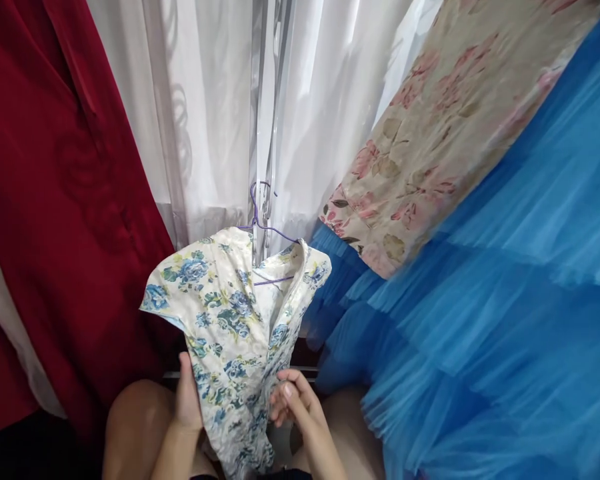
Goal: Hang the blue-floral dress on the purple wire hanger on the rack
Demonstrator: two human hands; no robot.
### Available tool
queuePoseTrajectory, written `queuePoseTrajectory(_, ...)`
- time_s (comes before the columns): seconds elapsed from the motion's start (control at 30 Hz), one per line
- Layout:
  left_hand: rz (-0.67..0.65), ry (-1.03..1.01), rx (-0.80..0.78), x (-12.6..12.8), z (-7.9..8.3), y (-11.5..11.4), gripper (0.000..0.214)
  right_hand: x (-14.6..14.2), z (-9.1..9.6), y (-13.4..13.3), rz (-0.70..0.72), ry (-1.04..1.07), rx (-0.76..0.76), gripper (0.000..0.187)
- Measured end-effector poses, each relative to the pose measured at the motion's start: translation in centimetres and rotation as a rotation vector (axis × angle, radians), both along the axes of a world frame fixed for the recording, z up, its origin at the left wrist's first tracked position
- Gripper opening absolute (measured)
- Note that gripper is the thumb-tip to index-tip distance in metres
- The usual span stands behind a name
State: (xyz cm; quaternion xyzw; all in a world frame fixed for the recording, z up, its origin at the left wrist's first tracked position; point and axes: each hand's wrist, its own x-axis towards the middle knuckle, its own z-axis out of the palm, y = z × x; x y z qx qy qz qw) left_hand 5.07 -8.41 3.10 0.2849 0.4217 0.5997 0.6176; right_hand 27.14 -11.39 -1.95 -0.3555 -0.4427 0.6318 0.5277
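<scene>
Deep-red smooth cloth (80,220): hangs in long folds at 10 o'clock from a white short-sleeved garment printed with blue flowers (237,327).
Left hand (187,400): at 7 o'clock from the garment's middle, thumb upright along its edge, the other fingers hidden behind the fabric; whether they grip cannot be told.
Blue-flowered garment: upright between the two hands, its V-shaped neckline open toward 1 o'clock, its body narrowing in soft creases toward 6 o'clock; yellow and green touches mark the print.
Thin purple hanger (256,217): inside the shoulders, its curved hook at 12 o'clock.
White curtain (205,133): a pleated, sheer-looking backdrop at 12 o'clock, with a slim pale upright pole (261,133) before it.
Right hand (305,410): at 4 o'clock, apart from the left, fingers curled beside the garment's edge; whether they pinch it cannot be told.
Cream cloth with pink flowers (420,160): slants at 2 o'clock, lightly wrinkled.
Bright-blue tulle (480,320): spreads at 3 o'clock in gauzy, ruffled tiers.
</scene>
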Motion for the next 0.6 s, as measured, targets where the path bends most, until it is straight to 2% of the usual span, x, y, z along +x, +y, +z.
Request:
queuePoseTrajectory(0.17, -0.003, 0.089, 0.080, -0.3, -0.8, -2.1, 0.068, -3.0, 3.3, 2.3, 0.010, -0.196, 0.127, 0.033)
queuePoseTrajectory(0.27, 0.010, 0.083, 0.102, 0.8, -0.5, -2.7, 0.064, -5.0, 3.9, 2.8, -0.064, -0.233, 0.229, 0.031)
queuePoseTrajectory(0.37, 0.023, 0.050, 0.077, 1.2, -0.7, -2.5, 0.055, -5.9, 3.3, 2.7, -0.136, -0.231, 0.288, 0.037)
queuePoseTrajectory(0.43, 0.181, 0.137, 0.082, 0.9, -1.3, -1.9, 0.046, -5.8, 2.8, 2.4, -0.157, -0.207, 0.253, 0.040)
queuePoseTrajectory(0.53, 0.659, 0.387, 0.227, 0.9, -2.8, -1.3, 0.041, -5.4, 2.4, 1.7, -0.254, -0.182, 0.170, 0.041)
queuePoseTrajectory(0.57, 0.781, 0.462, 0.297, 1.3, -3.4, -1.4, 0.040, -5.3, 2.3, 1.5, -0.273, -0.182, 0.151, 0.041)
queuePoseTrajectory(0.6, 0.831, 0.525, 0.361, 1.9, -4.0, -1.5, 0.038, -5.3, 2.3, 1.2, -0.272, -0.183, 0.136, 0.040)
